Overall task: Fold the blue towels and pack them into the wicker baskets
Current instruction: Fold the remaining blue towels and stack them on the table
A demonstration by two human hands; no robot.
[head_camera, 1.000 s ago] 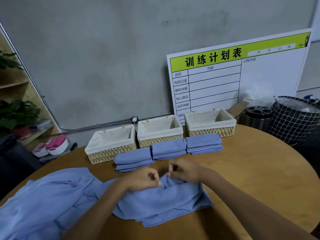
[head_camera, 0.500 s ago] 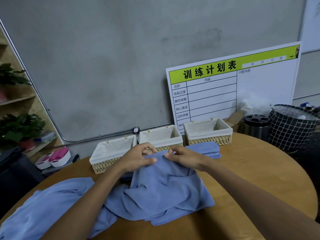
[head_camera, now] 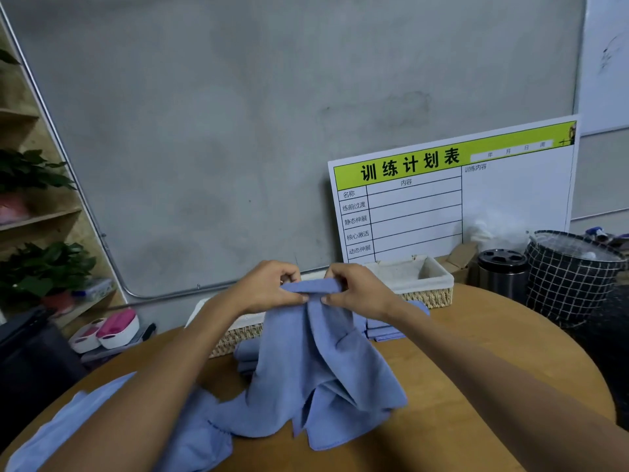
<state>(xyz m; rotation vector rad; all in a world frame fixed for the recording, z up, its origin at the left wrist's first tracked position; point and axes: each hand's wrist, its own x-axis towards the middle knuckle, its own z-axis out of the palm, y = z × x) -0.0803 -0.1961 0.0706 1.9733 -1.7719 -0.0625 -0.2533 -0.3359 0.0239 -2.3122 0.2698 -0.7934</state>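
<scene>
The soft blue cloth towel hangs above the round wooden table, lifted by its top edge, so its long axis for now runs up and down, from the bunched hem between the hands to the loose lower corners that trail on the tabletop towards the person. Beside it, at lower left, a larger heap of unfolded blue towels lies on the table, touching the lifted one's lower folds. Behind the hanging cloth stand the cream-lined wicker baskets, with folded blue towel stacks just in front of them; the middle basket is likely hidden behind the hands, though I cannot tell for sure. The left hand and the right hand each pinch the top hem with curled fingers, close together and level, neither nearer to the cloth. The coming move seems to turn on drawing the hands apart sideways, so the hem stretches left to right.
</scene>
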